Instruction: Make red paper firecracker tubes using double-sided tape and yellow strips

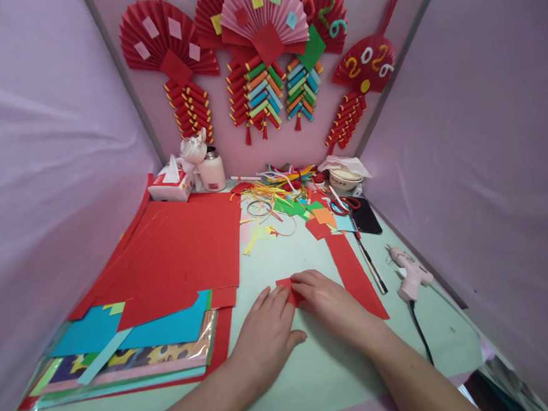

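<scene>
A small piece of red paper (283, 283) lies on the pale green table in front of me, partly covered by my fingers. My left hand (270, 325) rests flat at its left edge, fingers stretched forward and thumb apart. My right hand (325, 296) bends over the right side of the paper, its fingertips closed on it. Just right of that hand is a long red paper strip (354, 275). Whether the small piece is folded under my fingers I cannot tell.
Large red sheets (187, 243) and blue paper (170, 325) are stacked at left. Coloured scraps (297, 207), red-handled scissors (345, 205) and a black phone (367, 216) lie behind. A corded glue gun (410, 271) is at right. Paper fan decorations (265, 18) hang on the back wall.
</scene>
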A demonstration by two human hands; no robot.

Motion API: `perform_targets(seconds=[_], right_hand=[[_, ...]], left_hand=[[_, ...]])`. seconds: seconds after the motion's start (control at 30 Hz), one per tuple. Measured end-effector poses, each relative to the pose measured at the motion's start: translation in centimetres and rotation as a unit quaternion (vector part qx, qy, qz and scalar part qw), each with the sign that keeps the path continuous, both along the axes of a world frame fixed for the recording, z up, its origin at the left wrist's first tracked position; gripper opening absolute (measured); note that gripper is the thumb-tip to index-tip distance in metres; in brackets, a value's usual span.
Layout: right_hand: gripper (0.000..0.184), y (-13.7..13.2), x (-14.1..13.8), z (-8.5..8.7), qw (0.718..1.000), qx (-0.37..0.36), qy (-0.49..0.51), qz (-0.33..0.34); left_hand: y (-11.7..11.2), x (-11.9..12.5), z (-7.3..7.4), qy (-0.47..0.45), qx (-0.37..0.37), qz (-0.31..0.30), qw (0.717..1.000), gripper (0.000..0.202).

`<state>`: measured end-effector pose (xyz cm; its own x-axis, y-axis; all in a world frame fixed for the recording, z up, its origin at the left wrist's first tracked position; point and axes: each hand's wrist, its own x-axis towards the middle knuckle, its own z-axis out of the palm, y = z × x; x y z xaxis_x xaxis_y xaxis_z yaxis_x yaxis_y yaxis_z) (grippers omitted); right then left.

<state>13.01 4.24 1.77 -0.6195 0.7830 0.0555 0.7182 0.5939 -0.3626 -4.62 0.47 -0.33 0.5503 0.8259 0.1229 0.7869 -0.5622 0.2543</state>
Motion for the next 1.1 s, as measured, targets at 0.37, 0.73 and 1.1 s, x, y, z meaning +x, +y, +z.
perform_targets(seconds=[0.37,0.73,1.1], right_hand=[[0.026,0.1,0.3,-0.2,1.0,-0.013,0.019,-0.01],[0.028,-0.1,0.3,-0.6,0.999,0.007,0.039,-0.003],[0.024,-0.2,0.1,-0.3,0.999,-0.011,0.041,0.011]], left_hand=[[-0.1,0.0,0.2,0.005,0.002,0.01,1.0,0.031],[-0.2,0.1,0.2,-0.028,-0.004,0.017,0.999,0.026],[0.9,-1.5,3.0,-0.004,0.004,0.057,0.998,0.021]])
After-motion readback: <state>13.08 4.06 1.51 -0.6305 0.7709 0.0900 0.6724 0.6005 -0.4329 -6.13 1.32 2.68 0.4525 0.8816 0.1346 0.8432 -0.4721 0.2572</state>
